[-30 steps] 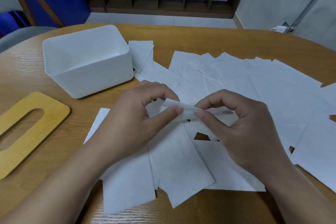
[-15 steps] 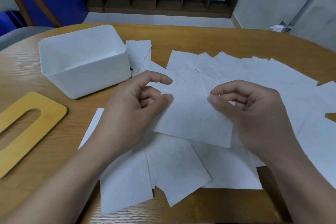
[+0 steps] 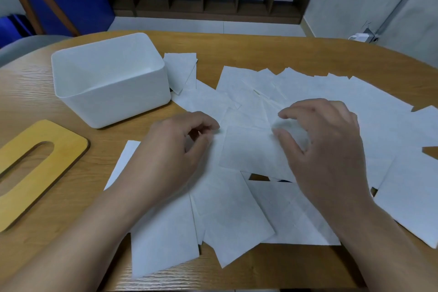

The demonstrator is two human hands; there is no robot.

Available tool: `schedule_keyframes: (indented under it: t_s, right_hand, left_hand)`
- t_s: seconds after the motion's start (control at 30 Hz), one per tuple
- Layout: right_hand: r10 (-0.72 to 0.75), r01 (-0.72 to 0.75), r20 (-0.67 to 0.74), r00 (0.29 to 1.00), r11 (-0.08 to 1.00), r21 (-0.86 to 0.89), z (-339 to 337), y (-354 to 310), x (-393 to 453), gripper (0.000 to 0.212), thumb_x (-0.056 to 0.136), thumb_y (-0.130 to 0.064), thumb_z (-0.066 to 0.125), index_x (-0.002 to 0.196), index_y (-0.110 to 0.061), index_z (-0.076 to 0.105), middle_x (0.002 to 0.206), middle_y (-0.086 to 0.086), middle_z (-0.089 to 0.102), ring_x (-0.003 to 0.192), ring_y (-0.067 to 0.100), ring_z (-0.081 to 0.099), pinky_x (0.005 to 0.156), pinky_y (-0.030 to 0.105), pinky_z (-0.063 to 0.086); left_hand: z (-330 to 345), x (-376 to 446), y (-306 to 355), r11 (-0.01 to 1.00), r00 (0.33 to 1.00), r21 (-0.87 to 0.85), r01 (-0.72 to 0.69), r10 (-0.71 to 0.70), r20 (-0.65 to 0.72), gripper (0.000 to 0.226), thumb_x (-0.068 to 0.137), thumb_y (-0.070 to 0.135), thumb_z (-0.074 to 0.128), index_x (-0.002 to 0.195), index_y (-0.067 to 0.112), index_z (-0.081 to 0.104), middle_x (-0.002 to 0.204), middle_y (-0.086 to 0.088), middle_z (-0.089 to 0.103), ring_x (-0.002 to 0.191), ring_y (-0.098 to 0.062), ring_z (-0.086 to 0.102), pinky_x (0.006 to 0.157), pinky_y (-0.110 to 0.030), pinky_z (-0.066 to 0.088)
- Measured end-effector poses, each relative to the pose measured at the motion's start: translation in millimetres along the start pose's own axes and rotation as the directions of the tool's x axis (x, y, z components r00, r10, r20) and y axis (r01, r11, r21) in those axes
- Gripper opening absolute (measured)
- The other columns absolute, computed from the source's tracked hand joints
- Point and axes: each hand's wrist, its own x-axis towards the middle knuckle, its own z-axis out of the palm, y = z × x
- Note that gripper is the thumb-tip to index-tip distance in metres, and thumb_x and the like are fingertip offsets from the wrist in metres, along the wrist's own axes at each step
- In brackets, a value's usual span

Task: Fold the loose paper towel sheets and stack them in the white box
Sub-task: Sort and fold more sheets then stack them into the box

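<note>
A single white paper towel sheet (image 3: 246,149) is being held flat between both hands, in front of and to the right of the white rectangular plastic box (image 3: 111,78). Its left edge is being pinched by the curled thumb and fingers of the left hand (image 3: 175,149), and its right edge is being pinched by the curled thumb and fingers of the right hand (image 3: 324,147).

The held sheet is being carried over a scatter of loose white paper towel sheets (image 3: 308,92), which are lying overlapped on the round wooden surface (image 3: 237,47) from just beside the box's right wall out to the far right. One smaller folded white sheet (image 3: 181,69) is lying against the box's right rear corner. The box is standing open and upright, with no sheet showing inside it. To the left of the box and nearer the person, a flat yellow wooden lid with an oval slot (image 3: 35,166) is lying on the surface.
</note>
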Motion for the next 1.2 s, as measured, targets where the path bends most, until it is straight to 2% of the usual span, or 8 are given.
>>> schedule_keyframes:
  t_s: [0.13, 0.27, 0.37, 0.53, 0.67, 0.8, 0.93, 1.2]
  right_hand:
    - [-0.076, 0.036, 0.159, 0.984, 0.970, 0.239, -5, -28, -13, 0.018, 0.098, -0.042, 0.077, 0.108, -0.028, 0.076, 0.090, -0.016, 0.067, 0.083, 0.010, 0.063, 0.078, 0.035, 0.055]
    - [-0.100, -0.025, 0.375, 0.922, 0.948, 0.317, 1, -42, -24, 0.025, 0.094, -0.061, 0.072, 0.093, -0.036, 0.071, 0.066, -0.014, 0.060, 0.065, 0.009, 0.062, 0.060, 0.022, 0.048]
    - [-0.122, 0.022, 0.419, 0.900, 0.972, 0.234, 9, -42, -28, 0.026, 0.093, -0.061, 0.073, 0.087, -0.037, 0.066, 0.064, -0.016, 0.058, 0.063, 0.007, 0.061, 0.064, 0.016, 0.044]
    - [-0.114, 0.002, 0.415, 0.903, 0.966, 0.259, 12, -38, -27, 0.027, 0.092, -0.059, 0.074, 0.087, -0.034, 0.066, 0.065, -0.013, 0.060, 0.067, 0.010, 0.063, 0.063, 0.023, 0.054]
    - [-0.095, -0.034, 0.440, 0.893, 0.960, 0.277, 12, -38, -26, 0.025, 0.093, -0.056, 0.078, 0.088, -0.035, 0.067, 0.066, -0.013, 0.060, 0.067, 0.011, 0.063, 0.062, 0.016, 0.047]
    - [-0.090, -0.051, 0.457, 0.885, 0.956, 0.288, 11, -38, -24, 0.024, 0.094, -0.055, 0.079, 0.088, -0.035, 0.066, 0.066, -0.012, 0.061, 0.068, 0.012, 0.063, 0.063, 0.014, 0.045]
    - [-0.096, -0.035, 0.452, 0.887, 0.961, 0.274, 12, -39, -24, 0.024, 0.094, -0.054, 0.078, 0.088, -0.035, 0.064, 0.065, -0.011, 0.059, 0.068, 0.013, 0.062, 0.063, 0.013, 0.041]
    - [-0.095, -0.039, 0.460, 0.883, 0.961, 0.273, 12, -39, -25, 0.023, 0.095, -0.055, 0.078, 0.091, -0.037, 0.064, 0.066, -0.012, 0.059, 0.068, 0.011, 0.062, 0.063, 0.014, 0.042]
  left_hand:
    - [-3, 2, -17, 0.991, 0.998, 0.129, -0.044, 0.037, 0.055, 0.034, 0.102, 0.036, 0.073, 0.136, 0.039, 0.070, 0.125, 0.025, 0.064, 0.117, 0.000, 0.052, 0.091, -0.015, 0.039]
    - [-1, 1, -21, 0.972, 0.998, 0.234, -0.024, 0.008, 0.067, 0.050, 0.097, 0.052, 0.073, 0.144, 0.038, 0.062, 0.129, 0.019, 0.059, 0.122, -0.010, 0.045, 0.091, -0.017, 0.034]
    - [1, 1, -18, 0.972, 0.998, 0.233, -0.017, 0.003, 0.060, 0.053, 0.094, 0.057, 0.074, 0.143, 0.040, 0.061, 0.118, 0.021, 0.060, 0.116, -0.008, 0.047, 0.088, -0.009, 0.033]
    - [6, 4, -17, 0.998, 0.994, 0.034, 0.059, -0.062, 0.085, 0.043, 0.088, 0.054, 0.081, 0.127, 0.043, 0.067, 0.101, 0.019, 0.061, 0.106, -0.005, 0.050, 0.085, -0.021, 0.043]
    - [6, 8, -16, 0.992, 0.992, -0.074, 0.100, -0.094, 0.086, 0.029, 0.083, 0.056, 0.084, 0.105, 0.043, 0.071, 0.101, 0.016, 0.061, 0.106, -0.008, 0.054, 0.085, -0.026, 0.042]
    - [5, 7, -13, 0.993, 0.993, -0.067, 0.102, -0.097, 0.064, 0.030, 0.093, 0.048, 0.079, 0.117, 0.042, 0.063, 0.112, 0.021, 0.063, 0.109, 0.000, 0.058, 0.085, -0.012, 0.041]
    - [8, 6, -10, 0.994, 0.993, 0.078, 0.076, -0.083, 0.082, 0.060, 0.092, 0.052, 0.078, 0.144, 0.045, 0.050, 0.112, 0.021, 0.061, 0.100, 0.000, 0.057, 0.084, -0.024, 0.048]
    - [7, 12, -1, 0.972, 0.973, -0.118, 0.205, -0.189, 0.134, 0.051, 0.076, 0.058, 0.089, 0.121, 0.044, 0.069, 0.094, 0.013, 0.059, 0.080, 0.002, 0.055, 0.068, -0.014, 0.038]
